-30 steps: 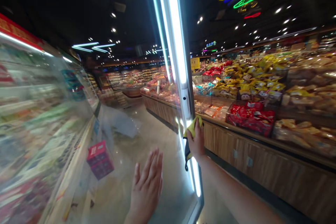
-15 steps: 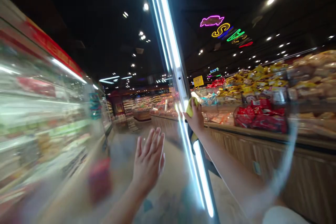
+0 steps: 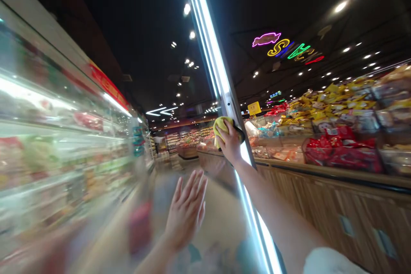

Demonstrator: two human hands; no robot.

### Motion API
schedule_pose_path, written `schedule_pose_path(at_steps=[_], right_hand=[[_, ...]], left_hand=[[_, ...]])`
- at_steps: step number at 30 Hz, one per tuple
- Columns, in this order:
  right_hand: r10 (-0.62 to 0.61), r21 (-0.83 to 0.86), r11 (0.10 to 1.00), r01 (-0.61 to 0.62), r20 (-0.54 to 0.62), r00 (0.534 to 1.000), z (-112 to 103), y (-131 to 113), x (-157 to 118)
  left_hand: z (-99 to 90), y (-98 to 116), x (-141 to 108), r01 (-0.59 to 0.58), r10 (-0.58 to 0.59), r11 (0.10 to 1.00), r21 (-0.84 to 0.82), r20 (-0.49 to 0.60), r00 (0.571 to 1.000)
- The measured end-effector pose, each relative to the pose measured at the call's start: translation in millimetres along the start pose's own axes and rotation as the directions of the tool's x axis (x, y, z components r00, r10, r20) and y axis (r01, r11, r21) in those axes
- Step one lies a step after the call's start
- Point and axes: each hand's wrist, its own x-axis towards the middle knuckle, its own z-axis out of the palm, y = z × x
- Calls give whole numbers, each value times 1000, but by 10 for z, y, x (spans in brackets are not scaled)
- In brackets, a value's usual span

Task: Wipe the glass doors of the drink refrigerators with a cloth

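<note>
My right hand (image 3: 230, 142) is closed on a yellow cloth (image 3: 218, 132), pressed at a glass door's tall frame (image 3: 233, 109) with bright light strips along it. The cloth lies left of the frame, beside a dark handle-like part (image 3: 240, 134) that my hand partly covers. My left hand (image 3: 186, 212) is raised lower and to the left, palm away from me, fingers stretched out and holding nothing. It appears to rest against the see-through pane, though the contact itself is hard to make out.
Blurred lit refrigerated shelves (image 3: 64, 150) run along the left. To the right stands a wood-panelled counter (image 3: 308, 197) heaped with yellow snack packets (image 3: 334, 102) and red packets (image 3: 343, 150). Neon signs (image 3: 279, 47) hang from the dark ceiling. A pale floor (image 3: 221, 205) shows through the pane.
My right hand and the cloth have moved left from the frame onto the glass beside it. The view has turned slightly, shifting the surroundings right and down. My left hand stays spread.
</note>
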Motion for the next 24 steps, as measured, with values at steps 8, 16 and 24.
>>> schedule_pose_path(at_steps=[8, 16, 24], right_hand=[[84, -44, 996, -80, 103, 991, -154, 119, -1118], [-45, 64, 997, 39, 101, 994, 190, -223, -382], [69, -76, 995, -61, 103, 992, -21, 91, -752]], left_hand=[[-281, -193, -138, 76, -76, 997, -10, 22, 997], [-452, -357, -68, 126, -127, 991, 33, 9, 992], [-541, -528, -340, 135, -136, 990, 50, 32, 990]])
